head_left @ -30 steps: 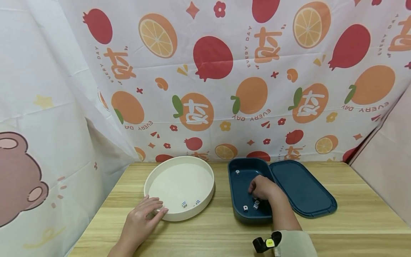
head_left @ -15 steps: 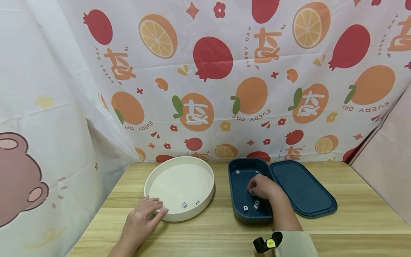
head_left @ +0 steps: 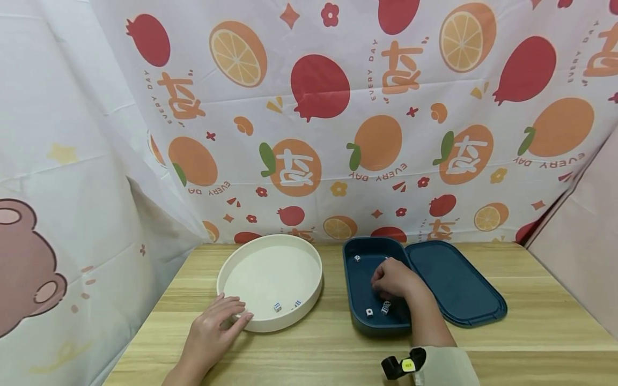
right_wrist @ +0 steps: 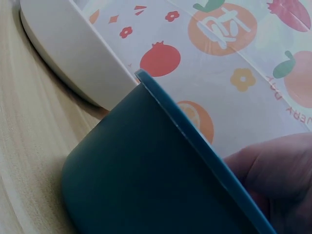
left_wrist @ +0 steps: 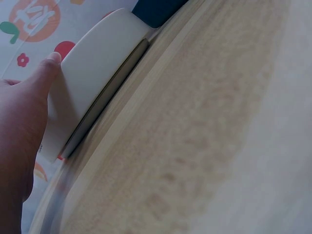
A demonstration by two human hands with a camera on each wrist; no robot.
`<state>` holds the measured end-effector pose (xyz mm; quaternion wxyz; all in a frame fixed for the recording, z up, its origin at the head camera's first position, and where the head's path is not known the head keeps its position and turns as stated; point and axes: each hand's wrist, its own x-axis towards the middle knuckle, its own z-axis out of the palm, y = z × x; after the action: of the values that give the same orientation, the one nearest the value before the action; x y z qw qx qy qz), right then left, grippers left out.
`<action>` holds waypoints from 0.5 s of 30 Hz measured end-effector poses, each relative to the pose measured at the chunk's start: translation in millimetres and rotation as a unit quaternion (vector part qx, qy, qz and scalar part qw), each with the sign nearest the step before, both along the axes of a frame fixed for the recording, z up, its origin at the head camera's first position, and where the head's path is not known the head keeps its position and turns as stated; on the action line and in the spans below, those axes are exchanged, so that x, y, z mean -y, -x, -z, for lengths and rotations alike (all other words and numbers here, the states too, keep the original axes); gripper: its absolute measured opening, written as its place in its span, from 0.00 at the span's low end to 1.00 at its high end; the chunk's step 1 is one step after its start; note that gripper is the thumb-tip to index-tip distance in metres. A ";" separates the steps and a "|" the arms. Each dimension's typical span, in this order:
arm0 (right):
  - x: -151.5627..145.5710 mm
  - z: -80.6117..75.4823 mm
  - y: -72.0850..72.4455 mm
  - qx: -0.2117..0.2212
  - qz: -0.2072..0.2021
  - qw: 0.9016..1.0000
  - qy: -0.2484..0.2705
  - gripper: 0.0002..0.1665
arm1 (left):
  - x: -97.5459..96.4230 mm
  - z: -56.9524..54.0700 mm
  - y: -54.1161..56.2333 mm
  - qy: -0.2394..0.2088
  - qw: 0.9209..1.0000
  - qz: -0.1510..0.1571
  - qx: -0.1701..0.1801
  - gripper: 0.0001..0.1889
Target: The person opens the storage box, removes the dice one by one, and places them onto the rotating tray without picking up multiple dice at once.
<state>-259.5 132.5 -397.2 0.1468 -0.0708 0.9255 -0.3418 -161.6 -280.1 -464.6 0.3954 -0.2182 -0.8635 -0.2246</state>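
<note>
My left hand [head_left: 212, 329] rests at the near-left rim of a round cream tray [head_left: 270, 268], fingers relaxed and thumb on the rim. In the left wrist view the thumb [left_wrist: 51, 63] lies against the tray's edge. Two white dice, one die [head_left: 277, 307] and another die [head_left: 297, 304], lie near the tray's front. My right hand [head_left: 395, 277] reaches down into a dark blue box [head_left: 354, 287], fingers bent low over its floor; I cannot tell whether they pinch a die. Near them lie one die [head_left: 369, 312] and some clustered dice [head_left: 385, 307].
A blue lid [head_left: 456, 284] lies flat against the box's right side. Another die [head_left: 357, 258] sits toward the box's far end. All stands on a wooden table [head_left: 309, 354] backed by a fruit-print cloth [head_left: 328, 161]. A black wrist camera [head_left: 398, 368] sits by the right sleeve.
My right hand has shifted slightly inside the box, and its fingertips now cover the spot where a die showed beneath them. The left hand and tray stay put.
</note>
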 end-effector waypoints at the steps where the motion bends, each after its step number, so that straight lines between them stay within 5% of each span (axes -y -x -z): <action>1: 0.0 -0.2 0.1 0.000 -0.001 1.000 -0.002 0.04 | -0.1 0.1 0.4 -0.001 1.000 0.001 -0.003 0.09; 15: 0.7 -1.1 3.1 -0.039 -0.012 0.999 -0.032 0.11 | -1.2 -2.0 1.2 -0.002 1.000 0.002 -0.007 0.09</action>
<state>-262.7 131.7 -396.2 0.1173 -0.0906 0.9400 -0.3073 -162.9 -278.9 -462.6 0.4013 -0.2207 -0.8599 -0.2253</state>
